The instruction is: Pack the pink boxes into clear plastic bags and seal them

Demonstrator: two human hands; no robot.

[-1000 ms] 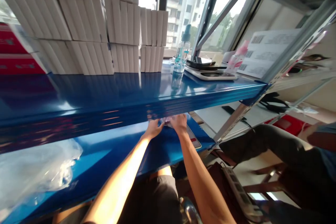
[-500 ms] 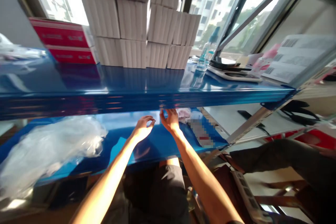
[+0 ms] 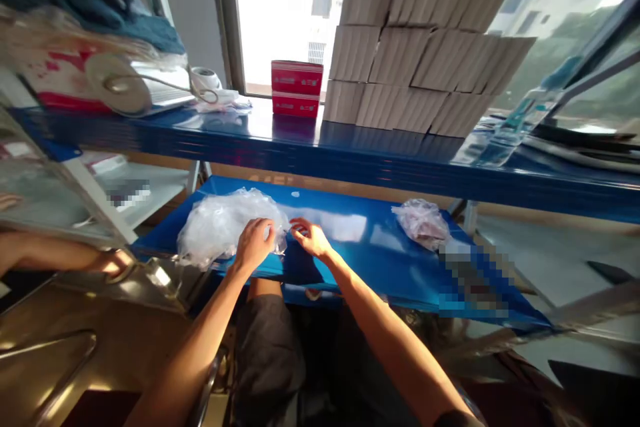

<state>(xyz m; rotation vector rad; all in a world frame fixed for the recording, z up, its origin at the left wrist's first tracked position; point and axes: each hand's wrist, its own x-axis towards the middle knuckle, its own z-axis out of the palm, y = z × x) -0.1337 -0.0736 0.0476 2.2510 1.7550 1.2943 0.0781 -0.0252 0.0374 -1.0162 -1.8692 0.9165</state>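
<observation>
One loosely curved left hand [image 3: 255, 243], thumb and fingers parted, sits before crumpled clear plastic [image 3: 207, 227] on the blue counter [image 3: 395, 267]; whether the right hand [image 3: 311, 239], at the plastic's right edge, pinches anything, I cannot tell. A wide stretch of counter separates them from a pinkish bag [image 3: 424, 223], beside a pixelated patch [image 3: 475, 280] near the edge. Above, red boxes [image 3: 297, 88] bear white characters too small to read.

Head-worn view, facing forward and down, near the blue table [image 3: 367, 263]

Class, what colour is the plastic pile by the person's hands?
The plastic pile is clear to whitish, seen in the head view.
</observation>
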